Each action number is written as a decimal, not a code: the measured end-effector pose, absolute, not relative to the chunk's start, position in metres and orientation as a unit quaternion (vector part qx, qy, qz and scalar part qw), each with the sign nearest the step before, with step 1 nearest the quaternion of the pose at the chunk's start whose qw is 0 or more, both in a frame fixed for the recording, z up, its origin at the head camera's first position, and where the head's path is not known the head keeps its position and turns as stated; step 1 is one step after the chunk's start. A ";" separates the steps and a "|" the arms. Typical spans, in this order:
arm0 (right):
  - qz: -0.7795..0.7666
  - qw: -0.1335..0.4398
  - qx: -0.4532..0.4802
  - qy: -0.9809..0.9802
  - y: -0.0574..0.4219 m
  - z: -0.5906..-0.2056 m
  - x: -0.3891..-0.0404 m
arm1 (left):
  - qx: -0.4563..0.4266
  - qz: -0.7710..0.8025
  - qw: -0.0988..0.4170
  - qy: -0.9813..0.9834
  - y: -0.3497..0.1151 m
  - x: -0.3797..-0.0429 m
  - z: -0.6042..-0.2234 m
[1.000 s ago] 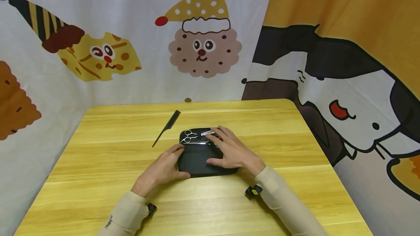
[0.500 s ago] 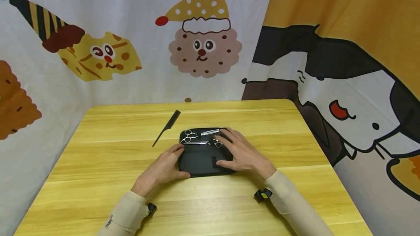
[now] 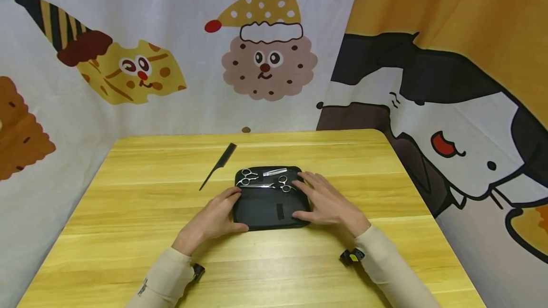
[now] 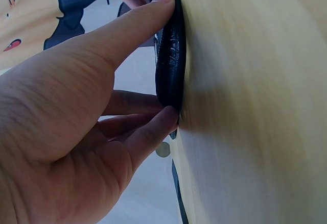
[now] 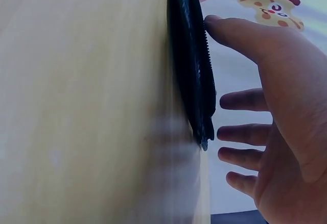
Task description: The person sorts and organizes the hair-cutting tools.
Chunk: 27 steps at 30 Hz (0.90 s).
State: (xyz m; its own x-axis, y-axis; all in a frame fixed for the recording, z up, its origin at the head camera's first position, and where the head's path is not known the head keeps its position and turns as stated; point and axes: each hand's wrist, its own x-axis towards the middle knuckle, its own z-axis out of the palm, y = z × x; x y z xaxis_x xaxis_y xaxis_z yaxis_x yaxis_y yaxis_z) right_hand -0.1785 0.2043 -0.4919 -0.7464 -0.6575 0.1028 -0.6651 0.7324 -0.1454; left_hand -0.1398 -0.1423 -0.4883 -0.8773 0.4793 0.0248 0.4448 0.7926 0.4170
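Note:
A black zip case (image 3: 265, 210) lies open on the wooden table. Two pairs of silver hair scissors lie along its far half: the handles of one (image 3: 245, 178) are at the left, those of the other (image 3: 284, 185) at the right. My left hand (image 3: 214, 217) holds the case's left end, thumb at the front corner and fingers at the side; the left wrist view shows the thumb (image 4: 138, 22) on the edge. Over the case's right edge my right hand (image 3: 331, 201) is spread, holding nothing. In the right wrist view its fingers (image 5: 245, 134) are straight, beside the zip edge (image 5: 208, 66).
A black tail comb (image 3: 220, 163) lies behind and left of the case, its thin handle toward me. The table (image 3: 141, 203) ends at a curtain (image 3: 205, 70) with cartoon prints at the back and sides.
My right hand has drawn back to the right from over the scissors to the case's right edge, uncovering the right-hand handles and a small dark patch. My left hand has stayed in place.

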 end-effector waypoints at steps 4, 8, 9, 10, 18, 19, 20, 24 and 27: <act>0.092 0.014 0.349 -0.933 0.207 -0.492 -0.176 | 0.244 0.210 0.042 0.946 -0.142 -0.140 -0.488; 0.097 0.016 0.352 -0.931 0.210 -0.492 -0.175 | 0.242 0.209 0.043 0.947 -0.141 -0.140 -0.487; 0.097 0.016 0.352 -0.931 0.211 -0.492 -0.175 | 0.242 0.209 0.044 0.947 -0.142 -0.140 -0.487; 0.096 0.015 0.353 -0.931 0.212 -0.492 -0.174 | 0.242 0.210 0.044 0.946 -0.142 -0.140 -0.487; 0.096 -0.005 0.333 -0.938 0.219 -0.493 -0.169 | 0.240 0.208 0.048 0.947 -0.142 -0.140 -0.487; 0.096 -0.006 0.332 -0.938 0.220 -0.493 -0.169 | 0.240 0.207 0.049 0.947 -0.142 -0.140 -0.487; 0.097 -0.007 0.332 -0.938 0.220 -0.494 -0.168 | 0.240 0.207 0.049 0.947 -0.142 -0.140 -0.486; 0.102 -0.010 0.337 -0.936 0.220 -0.494 -0.169 | 0.239 0.205 0.049 0.948 -0.141 -0.140 -0.486; 0.101 -0.014 0.338 -0.936 0.220 -0.494 -0.169 | 0.239 0.203 0.049 0.948 -0.141 -0.140 -0.485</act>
State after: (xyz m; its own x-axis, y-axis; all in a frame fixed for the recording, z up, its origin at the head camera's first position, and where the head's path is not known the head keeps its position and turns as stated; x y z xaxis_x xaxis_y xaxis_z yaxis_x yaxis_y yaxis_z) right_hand -0.1688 0.2200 -0.4943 -0.7716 -0.6347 0.0427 -0.6292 0.7515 -0.1983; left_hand -0.1402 -0.1408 -0.4854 -0.8809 0.4733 0.0035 0.4333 0.8035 0.4082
